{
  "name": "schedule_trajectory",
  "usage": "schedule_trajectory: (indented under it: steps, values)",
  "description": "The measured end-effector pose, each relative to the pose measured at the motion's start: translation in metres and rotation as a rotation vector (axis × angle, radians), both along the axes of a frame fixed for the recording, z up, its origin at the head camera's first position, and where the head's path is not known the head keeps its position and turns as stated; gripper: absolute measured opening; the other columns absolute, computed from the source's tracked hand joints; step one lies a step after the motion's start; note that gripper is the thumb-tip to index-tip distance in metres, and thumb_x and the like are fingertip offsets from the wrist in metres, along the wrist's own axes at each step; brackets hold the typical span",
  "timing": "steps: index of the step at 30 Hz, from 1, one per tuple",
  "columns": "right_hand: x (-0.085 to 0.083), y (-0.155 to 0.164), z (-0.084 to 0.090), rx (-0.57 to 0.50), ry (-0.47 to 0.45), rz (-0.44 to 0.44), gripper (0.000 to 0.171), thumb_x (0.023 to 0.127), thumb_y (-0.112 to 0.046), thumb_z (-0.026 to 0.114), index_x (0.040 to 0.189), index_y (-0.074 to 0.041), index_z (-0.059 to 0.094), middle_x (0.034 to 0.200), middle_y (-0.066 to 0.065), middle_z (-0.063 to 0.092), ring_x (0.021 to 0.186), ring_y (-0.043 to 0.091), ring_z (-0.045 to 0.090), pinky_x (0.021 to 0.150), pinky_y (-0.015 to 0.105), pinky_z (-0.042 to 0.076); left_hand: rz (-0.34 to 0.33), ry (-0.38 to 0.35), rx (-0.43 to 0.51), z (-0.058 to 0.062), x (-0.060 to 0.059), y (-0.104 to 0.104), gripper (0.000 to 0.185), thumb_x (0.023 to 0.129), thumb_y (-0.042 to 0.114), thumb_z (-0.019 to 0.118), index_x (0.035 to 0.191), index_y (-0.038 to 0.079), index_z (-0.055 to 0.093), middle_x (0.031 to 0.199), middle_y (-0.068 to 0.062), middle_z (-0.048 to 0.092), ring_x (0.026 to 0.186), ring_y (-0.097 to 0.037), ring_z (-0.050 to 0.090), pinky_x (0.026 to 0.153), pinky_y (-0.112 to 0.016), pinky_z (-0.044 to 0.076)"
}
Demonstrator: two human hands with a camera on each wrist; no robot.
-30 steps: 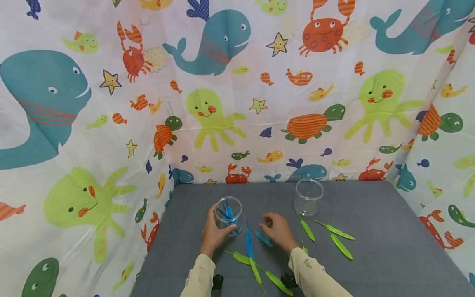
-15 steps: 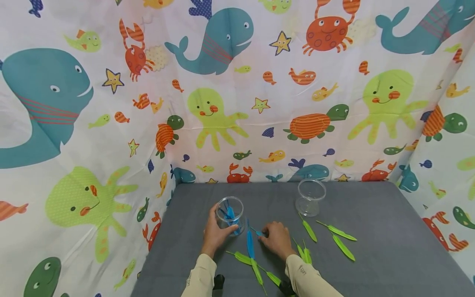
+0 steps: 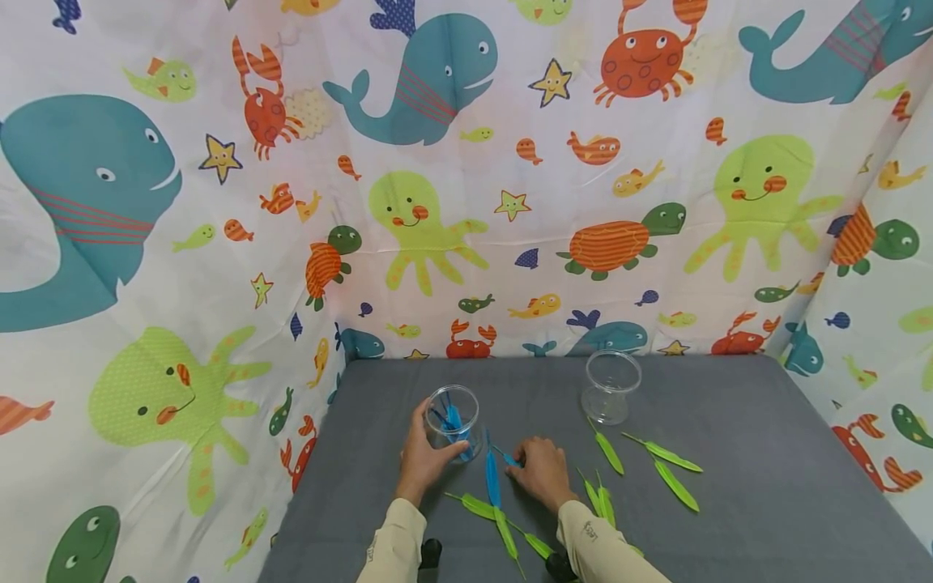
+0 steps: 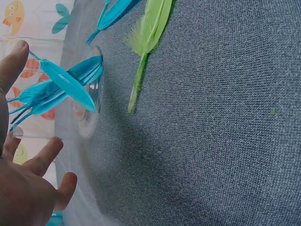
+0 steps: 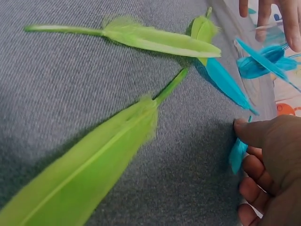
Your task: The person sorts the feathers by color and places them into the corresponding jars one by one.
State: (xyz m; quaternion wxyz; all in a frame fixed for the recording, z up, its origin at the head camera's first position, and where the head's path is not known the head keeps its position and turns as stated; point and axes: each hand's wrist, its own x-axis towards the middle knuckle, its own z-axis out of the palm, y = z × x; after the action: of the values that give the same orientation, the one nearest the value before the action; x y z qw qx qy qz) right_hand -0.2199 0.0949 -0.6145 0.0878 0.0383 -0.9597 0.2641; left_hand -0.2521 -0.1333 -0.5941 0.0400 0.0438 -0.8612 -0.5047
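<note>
My left hand grips a clear cup, with its thumb on the near side and fingers round the left. Several blue feathers lean inside that cup, quills toward the rim. Right of it, my right hand is down at the table, its thumb and fingers pinching a small blue feather. Another blue feather lies between the hands, its lower end meeting a green feather. In the right wrist view, a large green feather lies in the foreground.
A second clear cup stands at the back right of the grey cloth-covered table. Loose green feathers lie in front of it and near my right sleeve. A sea-animal print curtain encloses the table.
My right hand has come down and slightly forward onto the small blue feather, and its fingers have closed on it. The left hand and its cup have stayed in place.
</note>
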Motion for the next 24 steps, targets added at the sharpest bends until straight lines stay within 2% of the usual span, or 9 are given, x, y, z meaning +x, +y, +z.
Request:
schedule_trajectory:
  steps: [6,10,20,24]
  values:
    - [0.002,-0.003,0.001,-0.035,-0.014,-0.013,0.024,0.077,-0.022,0.088,0.067,-0.021,0.066,0.066,-0.011,0.063,0.062,0.009,0.053,0.067,0.034,0.035,0.003,-0.004,-0.004,-0.001,-0.001,0.001,0.104,0.074,0.033,0.093,0.156,0.038,0.03,0.161,-0.005,0.043,0.139,-0.038,0.05,0.112,-0.075,0.019]
    - [0.003,-0.003,0.001,-0.042,-0.019,-0.01,0.029,0.079,-0.02,0.087,0.064,-0.022,0.062,0.062,-0.012,0.06,0.059,0.008,0.049,0.066,0.033,0.031,0.001,0.001,-0.005,-0.001,0.0,0.0,0.104,0.073,0.032,0.093,0.156,0.036,0.031,0.16,-0.005,0.043,0.138,-0.038,0.05,0.111,-0.075,0.02]
    - [0.003,0.004,0.0,-0.094,0.016,-0.026,0.02,0.083,-0.012,0.079,0.068,-0.019,0.067,0.065,-0.008,0.063,0.061,0.008,0.052,0.07,0.037,0.042,-0.008,0.005,-0.001,-0.001,-0.001,0.001,0.104,0.074,0.032,0.093,0.157,0.034,0.03,0.161,-0.006,0.042,0.137,-0.038,0.051,0.111,-0.075,0.019]
    - [0.002,0.009,0.0,-0.169,0.023,-0.033,0.017,0.085,-0.01,0.077,0.073,-0.016,0.066,0.067,-0.006,0.062,0.059,0.008,0.051,0.062,0.031,0.044,-0.003,0.004,0.0,0.0,0.0,0.0,0.103,0.074,0.031,0.092,0.157,0.034,0.03,0.161,-0.005,0.043,0.137,-0.037,0.051,0.111,-0.075,0.02]
